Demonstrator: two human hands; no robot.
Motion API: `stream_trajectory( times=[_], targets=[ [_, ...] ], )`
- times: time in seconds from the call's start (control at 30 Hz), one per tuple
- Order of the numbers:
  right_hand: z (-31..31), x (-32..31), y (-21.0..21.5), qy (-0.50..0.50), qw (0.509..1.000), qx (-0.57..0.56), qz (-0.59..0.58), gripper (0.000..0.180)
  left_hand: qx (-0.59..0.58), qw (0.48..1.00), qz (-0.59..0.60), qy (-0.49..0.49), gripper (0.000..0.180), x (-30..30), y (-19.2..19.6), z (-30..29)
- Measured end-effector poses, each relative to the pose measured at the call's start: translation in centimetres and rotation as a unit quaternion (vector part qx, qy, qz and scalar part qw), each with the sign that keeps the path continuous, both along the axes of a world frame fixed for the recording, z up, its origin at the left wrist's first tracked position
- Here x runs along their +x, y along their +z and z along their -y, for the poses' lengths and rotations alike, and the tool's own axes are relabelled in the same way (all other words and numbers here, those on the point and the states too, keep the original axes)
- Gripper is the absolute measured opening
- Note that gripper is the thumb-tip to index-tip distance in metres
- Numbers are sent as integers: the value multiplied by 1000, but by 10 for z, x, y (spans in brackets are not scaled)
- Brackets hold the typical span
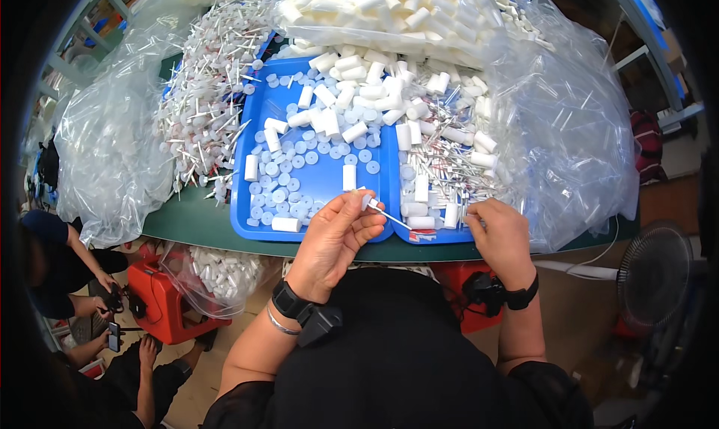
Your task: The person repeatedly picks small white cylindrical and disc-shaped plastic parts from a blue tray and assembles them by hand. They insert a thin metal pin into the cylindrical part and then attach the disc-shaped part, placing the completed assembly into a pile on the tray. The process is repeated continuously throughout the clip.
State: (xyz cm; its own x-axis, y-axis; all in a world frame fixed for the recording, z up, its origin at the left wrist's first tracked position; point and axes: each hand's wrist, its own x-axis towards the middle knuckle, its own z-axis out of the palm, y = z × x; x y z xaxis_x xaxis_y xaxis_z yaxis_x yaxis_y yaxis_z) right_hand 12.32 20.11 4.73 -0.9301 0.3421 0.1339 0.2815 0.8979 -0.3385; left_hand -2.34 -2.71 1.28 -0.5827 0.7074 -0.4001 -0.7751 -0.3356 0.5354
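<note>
My left hand point(341, 238) is closed in a pinch over the front of the blue tray point(314, 233). Between its thumb and fingers is a thin white stick with a translucent disc point(387, 215), its tip slanting down to the right. My right hand point(503, 234) is at the front of the right-hand blue tray point(438, 239), fingers curled together; whatever they hold is hidden. Beside it lies a pile of thin white and reddish sticks point(442, 163). Loose translucent discs point(281, 197) and white foam-like cylinders point(349, 177) lie in the left tray.
A big plastic bag of white cylinders point(389, 13) rests behind the trays. Assembled disc-and-stick pieces point(202, 92) are heaped at the left. Clear plastic sheeting covers both sides. A fan point(655, 275) stands at right; other people sit at lower left beside a red stool point(161, 301).
</note>
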Motion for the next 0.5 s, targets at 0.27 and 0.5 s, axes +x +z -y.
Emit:
stream_trajectory(
  times=[0.27, 0.5],
  targets=[
    [15, -29, -16, 70, 997, 13, -39, 9, -14, 1000, 1, -6, 29, 3, 1, -2],
    [10, -40, -29, 82, 989, 120, 20, 10, -1, 1000, 28, 0, 30, 5, 0, -2]
  ],
)
